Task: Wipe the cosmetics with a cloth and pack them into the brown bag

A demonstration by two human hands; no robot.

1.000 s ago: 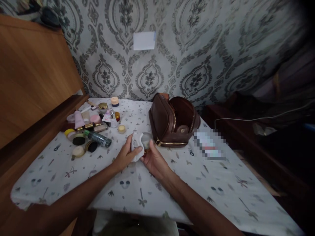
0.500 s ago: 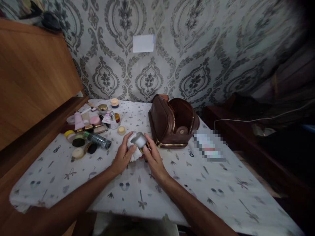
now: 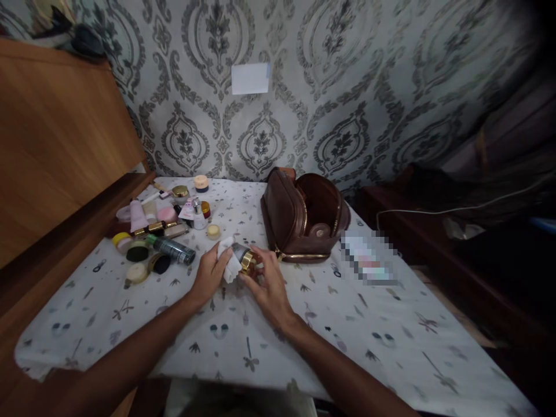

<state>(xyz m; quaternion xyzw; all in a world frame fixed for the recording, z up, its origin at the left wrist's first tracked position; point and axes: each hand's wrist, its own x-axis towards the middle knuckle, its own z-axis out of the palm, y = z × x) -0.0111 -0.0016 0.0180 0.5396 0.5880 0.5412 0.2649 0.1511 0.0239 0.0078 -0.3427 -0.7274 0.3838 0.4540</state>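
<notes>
My left hand (image 3: 209, 272) is closed around a crumpled white cloth or tissue (image 3: 229, 269), pressing it against a small bottle (image 3: 240, 252) with a grey body or cap and a shiny gold band. At the gold end, the fingers and thumb of my right hand (image 3: 270, 284) grip this same bottle, which lies tilted between both hands above the table. Its far end is partly hidden by my fingers. Just beyond my right hand stands a brown zippered bag (image 3: 282, 214), its top open. A small cream-coloured jar (image 3: 213, 231) sits beyond my left hand.
Several cosmetics crowd the left of the table, among them a dark green-capped bottle (image 3: 174, 249), a pink tube (image 3: 138, 215) and a pale round jar (image 3: 136, 273). A blurred-out flat object (image 3: 369, 258) lies right of the bag. A wooden panel (image 3: 65, 116) rises at left.
The bottle has turned in my hands, so its gold band now shows. My right hand has shifted to the gold end, while the cloth has moved slightly left with my left hand.
</notes>
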